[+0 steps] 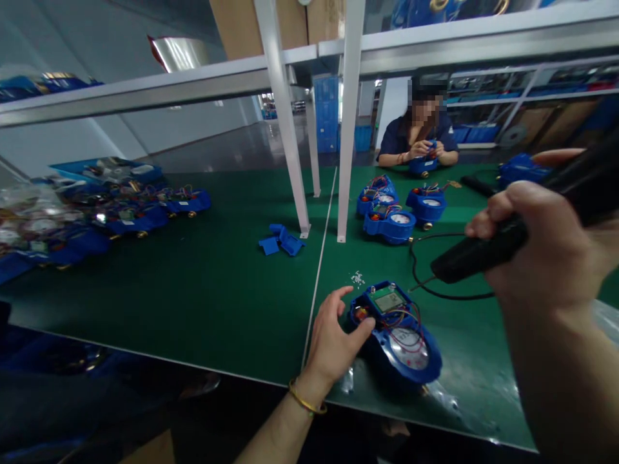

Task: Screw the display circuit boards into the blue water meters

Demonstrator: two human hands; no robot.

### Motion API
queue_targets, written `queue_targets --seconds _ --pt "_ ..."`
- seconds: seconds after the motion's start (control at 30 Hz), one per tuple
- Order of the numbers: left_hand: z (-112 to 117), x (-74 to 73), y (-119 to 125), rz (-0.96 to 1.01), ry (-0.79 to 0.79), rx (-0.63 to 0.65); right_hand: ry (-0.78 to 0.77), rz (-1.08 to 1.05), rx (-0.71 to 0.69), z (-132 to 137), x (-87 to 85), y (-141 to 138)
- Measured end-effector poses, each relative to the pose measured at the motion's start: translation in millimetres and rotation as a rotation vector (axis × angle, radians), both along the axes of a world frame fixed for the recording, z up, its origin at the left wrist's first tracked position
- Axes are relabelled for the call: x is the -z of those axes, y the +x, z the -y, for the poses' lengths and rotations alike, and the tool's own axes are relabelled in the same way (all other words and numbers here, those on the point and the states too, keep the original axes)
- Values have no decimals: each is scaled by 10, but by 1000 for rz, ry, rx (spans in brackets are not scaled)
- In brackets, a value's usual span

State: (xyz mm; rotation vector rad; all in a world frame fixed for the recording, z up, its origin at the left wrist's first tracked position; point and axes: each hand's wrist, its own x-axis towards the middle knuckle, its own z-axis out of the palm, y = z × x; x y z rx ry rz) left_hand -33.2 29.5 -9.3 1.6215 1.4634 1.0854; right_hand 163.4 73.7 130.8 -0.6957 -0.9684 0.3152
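An open blue water meter [399, 332] with a green circuit board, coloured wires and a white dial lies near the front edge of the green table [193, 290]. My left hand [333, 338] rests against its left side, thumb and fingers curled around the housing. My right hand [541, 251] is raised above the table to the right, wrapped around a black electric screwdriver [483, 254] whose tip points left toward the meter. A black cable [435, 290] loops on the mat behind the meter. A small heap of pale screws [358, 278] lies just beyond my left fingers.
Three more blue meters [391, 212] stand further back. Loose blue covers [283, 241] lie by the white frame posts [348, 122]. Many meters are piled at the far left [97, 206]. A person in dark blue [418, 145] across the table handles a meter.
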Motion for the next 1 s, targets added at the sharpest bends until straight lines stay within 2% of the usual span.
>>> queue_targets --seconds 0.1,0.27,0.6,0.9,1.0 --pt "-23 -12 89 -25 19 55 -19 16 -20 -152 122 30" --pt "-75 16 175 -66 68 23 -61 27 -31 -245 242 4" --pt "-89 92 184 -55 117 15 -127 75 -52 -310 335 -52" --pt "-106 180 199 -68 254 7 -176 153 -86 -279 371 -127" --pt "-91 210 229 -28 240 -6 -179 161 -83 -260 405 -124"
